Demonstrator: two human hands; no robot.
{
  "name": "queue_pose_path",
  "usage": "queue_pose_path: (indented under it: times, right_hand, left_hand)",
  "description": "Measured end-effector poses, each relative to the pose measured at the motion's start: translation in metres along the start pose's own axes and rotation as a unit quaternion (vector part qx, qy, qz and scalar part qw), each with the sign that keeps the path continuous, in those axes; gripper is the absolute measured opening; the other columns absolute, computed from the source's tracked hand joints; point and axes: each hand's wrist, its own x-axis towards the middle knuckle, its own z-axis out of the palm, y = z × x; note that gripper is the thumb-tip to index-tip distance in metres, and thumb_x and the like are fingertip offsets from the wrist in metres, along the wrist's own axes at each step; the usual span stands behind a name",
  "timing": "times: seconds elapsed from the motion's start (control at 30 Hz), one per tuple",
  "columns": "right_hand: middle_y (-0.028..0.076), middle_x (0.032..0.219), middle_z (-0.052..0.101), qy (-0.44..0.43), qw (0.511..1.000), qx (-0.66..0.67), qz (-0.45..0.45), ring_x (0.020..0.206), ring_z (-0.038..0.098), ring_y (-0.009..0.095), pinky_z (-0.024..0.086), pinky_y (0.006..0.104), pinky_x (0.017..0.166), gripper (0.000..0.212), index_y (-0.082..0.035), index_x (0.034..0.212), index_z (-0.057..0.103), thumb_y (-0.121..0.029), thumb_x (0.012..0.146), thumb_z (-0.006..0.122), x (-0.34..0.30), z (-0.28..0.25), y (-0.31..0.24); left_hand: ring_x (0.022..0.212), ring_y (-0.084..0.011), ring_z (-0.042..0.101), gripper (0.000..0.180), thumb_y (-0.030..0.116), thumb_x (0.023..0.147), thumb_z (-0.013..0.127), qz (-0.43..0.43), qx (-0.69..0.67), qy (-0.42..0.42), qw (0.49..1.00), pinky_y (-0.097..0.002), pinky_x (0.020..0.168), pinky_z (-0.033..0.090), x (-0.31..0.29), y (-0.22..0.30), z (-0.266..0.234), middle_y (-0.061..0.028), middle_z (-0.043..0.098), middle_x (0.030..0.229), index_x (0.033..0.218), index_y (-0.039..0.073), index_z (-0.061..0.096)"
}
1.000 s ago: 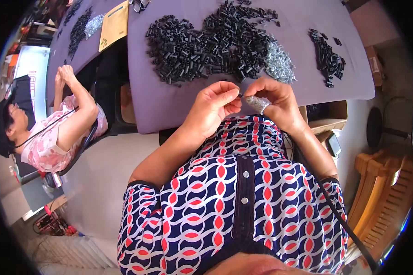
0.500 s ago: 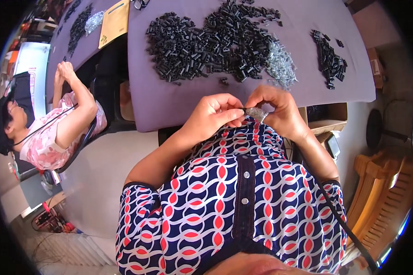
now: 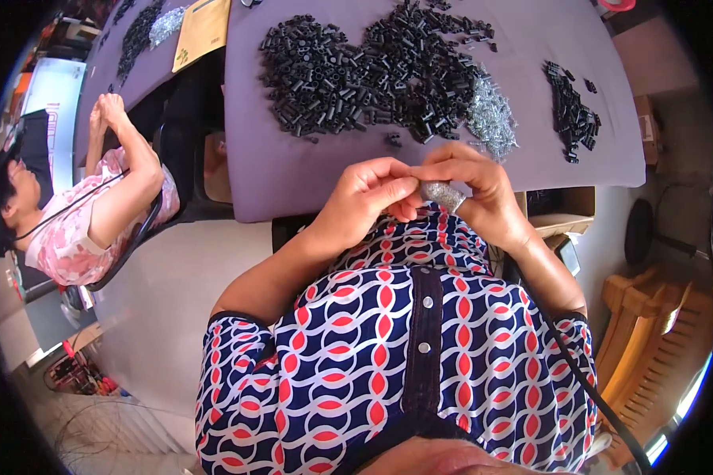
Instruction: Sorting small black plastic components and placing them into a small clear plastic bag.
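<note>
Left hand (image 3: 376, 190) meets right hand (image 3: 475, 186), tip to tip, over the near edge of the tabletop (image 3: 531, 47), and that meeting point is everything! Each grip is pinched tight, thumb toward forefinger, the left coming in from the left, the right from the right. What sits between those tips? I can't tell; the fingers cover it, and with it any long axis. (That's a silvery wrap (image 3: 445, 195) on the right thumb, by the way.)

Now look beyond: the big heap of black pieces (image 3: 333, 75) sprawls from the tabletop's middle toward its far edge, little tubes pointing every which way. One loose black piece (image 3: 393, 140) lies on the near side of that heap, just past the fingers and closer to the left hand; its axis is too small to call. The silvery pile (image 3: 493, 119) belongs to the right hand's side, just beyond its knuckles, touching the heap. And out toward the right edge, a smaller black cluster (image 3: 574, 119) stretches near to far, well apart, the right hand nearer.
</note>
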Motion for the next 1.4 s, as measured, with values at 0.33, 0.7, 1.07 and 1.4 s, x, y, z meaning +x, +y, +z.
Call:
queue_pose_path:
  times: [0.33,0.7,1.07,1.4]
  right_hand:
    - [0.014,0.096,0.063,-0.009,0.950,-0.296,-0.101,0.091,0.065,0.035,0.055,0.0411,0.076,0.031,-0.001,0.101,0.065,0.003,0.071,0.071,0.049,0.024,0.020]
    - [0.015,0.096,0.062,0.008,0.938,-0.325,-0.122,0.089,0.065,0.035,0.055,0.0381,0.075,0.034,-0.001,0.104,0.066,0.005,0.071,0.069,0.062,0.043,0.029]
    - [0.006,0.098,0.069,0.002,0.953,0.274,0.127,0.091,0.069,0.015,0.057,0.0287,0.083,0.014,0.004,0.106,0.066,0.007,0.092,0.065,0.028,0.002,0.028]
    - [0.008,0.104,0.068,0.002,0.967,0.249,0.056,0.094,0.067,0.015,0.056,0.0280,0.087,0.016,0.003,0.105,0.070,0.009,0.091,0.067,0.010,-0.016,0.025]
  left_hand:
    - [0.075,-0.0117,0.067,0.017,0.014,0.099,0.067,0.120,0.141,0.126,0.975,-0.0257,0.070,0.055,-0.016,0.007,-0.030,-0.0072,0.071,0.088,0.106,-0.001,0.066]
    - [0.076,-0.0104,0.066,0.016,0.013,0.098,0.068,0.086,0.129,0.131,0.979,-0.0249,0.071,0.055,-0.020,0.003,-0.048,-0.0056,0.070,0.088,0.105,-0.001,0.066]
    - [0.083,-0.0110,0.067,0.015,0.011,0.100,0.064,0.052,0.154,0.057,0.985,-0.0258,0.077,0.056,-0.009,0.015,-0.019,-0.0067,0.070,0.094,0.108,-0.002,0.065]
    - [0.078,-0.0065,0.064,0.013,0.007,0.097,0.067,0.050,0.122,0.034,0.991,-0.0214,0.070,0.052,0.011,0.018,0.015,-0.0032,0.069,0.088,0.104,-0.003,0.066]
